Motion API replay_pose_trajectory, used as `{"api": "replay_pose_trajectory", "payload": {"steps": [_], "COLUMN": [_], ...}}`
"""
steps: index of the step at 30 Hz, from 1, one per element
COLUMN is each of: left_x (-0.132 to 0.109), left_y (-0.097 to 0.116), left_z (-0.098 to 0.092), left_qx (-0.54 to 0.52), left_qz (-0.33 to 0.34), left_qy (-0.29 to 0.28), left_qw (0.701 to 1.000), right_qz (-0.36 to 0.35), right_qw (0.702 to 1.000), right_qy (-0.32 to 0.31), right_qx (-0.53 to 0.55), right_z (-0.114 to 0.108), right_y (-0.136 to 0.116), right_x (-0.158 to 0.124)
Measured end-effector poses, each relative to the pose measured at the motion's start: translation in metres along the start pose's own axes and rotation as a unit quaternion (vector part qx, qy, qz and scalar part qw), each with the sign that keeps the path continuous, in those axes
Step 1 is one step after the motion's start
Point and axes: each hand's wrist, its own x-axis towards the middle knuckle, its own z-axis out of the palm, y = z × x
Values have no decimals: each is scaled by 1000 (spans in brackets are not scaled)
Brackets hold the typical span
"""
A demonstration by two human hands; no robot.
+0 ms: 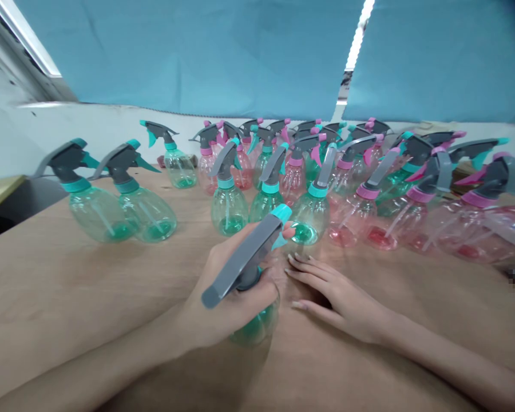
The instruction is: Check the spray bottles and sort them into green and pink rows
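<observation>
My left hand is wrapped round the neck of a green spray bottle in the middle of the view. Its grey trigger head with a turquoise nozzle points up and to the right, away from me. To the right of that bottle, my right hand rests with fingers spread on the wooden table, holding nothing. Just beyond both hands stand green spray bottles, the closest being one with a turquoise collar. Part of the held bottle is hidden behind my left fingers.
Two green spray bottles stand together at the left, with another green one behind. A dense group of pink spray bottles and green ones fills the back and right. Beyond the table are a white wall and a blue curtain.
</observation>
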Motion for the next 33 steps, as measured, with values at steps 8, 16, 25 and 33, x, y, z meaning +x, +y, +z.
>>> {"api": "replay_pose_trajectory", "payload": {"steps": [8,16,25,33], "left_x": [3,1,2,2], "left_y": [0,-2,2,1], "left_z": [2,1,1,-1], "left_qx": [-25,13,67,88], "left_qz": [-29,-4,12,28], "left_qy": [3,16,31,29], "left_qw": [999,1000,997,995], "right_qz": [0,1,3,2], "right_qw": [1000,1000,1000,1000], "right_qy": [-3,-1,-5,-3], "right_qx": [-6,-5,-7,1], "right_z": [-1,-1,-1,-2], "right_y": [0,-1,-1,-1], "right_x": [0,1,0,-1]}}
